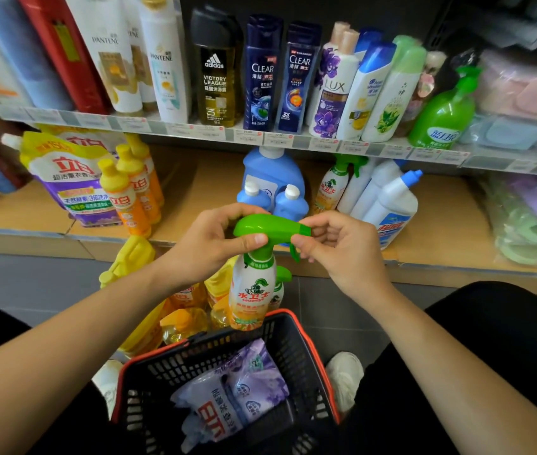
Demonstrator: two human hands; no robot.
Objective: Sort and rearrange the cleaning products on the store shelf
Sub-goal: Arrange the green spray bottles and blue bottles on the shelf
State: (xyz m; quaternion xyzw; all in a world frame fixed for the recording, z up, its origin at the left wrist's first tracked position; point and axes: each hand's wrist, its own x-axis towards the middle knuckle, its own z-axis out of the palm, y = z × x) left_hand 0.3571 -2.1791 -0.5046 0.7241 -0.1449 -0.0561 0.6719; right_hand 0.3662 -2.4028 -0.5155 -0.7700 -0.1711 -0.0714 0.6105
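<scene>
A person's left hand (214,244) grips the neck of a white-and-orange spray bottle (252,290), fingers curled over the back of its green trigger head (270,226) and thumb pressed just below it. The right hand (342,249) pinches the nozzle end of that head, with the other fingers curled near the trigger. The bottle hangs upright between the two hands, in front of the lower shelf (201,192) and above the far rim of a black shopping basket (309,336) edged in red.

Inside the basket lie lilac refill pouches (240,395). Just beyond it, below the shelf's edge, a cluster of yellow bottles (188,320) stands, with a second green-topped sprayer partly hidden behind the held one. A white shoe (346,376) shows beside the basket on the grey floor.

On the lower shelf, straight behind the hands, stand blue detergent jugs (273,178). To their right are a matching spray bottle (334,185) and white bottles with blue caps (388,198). To the left stand a row of yellow-capped orange bottles (132,192) and, beside them, a large purple-and-yellow refill bag (63,178).

The upper shelf (194,130) carries shampoos and body washes in a row, ending at the right in a green pump bottle (441,116).
</scene>
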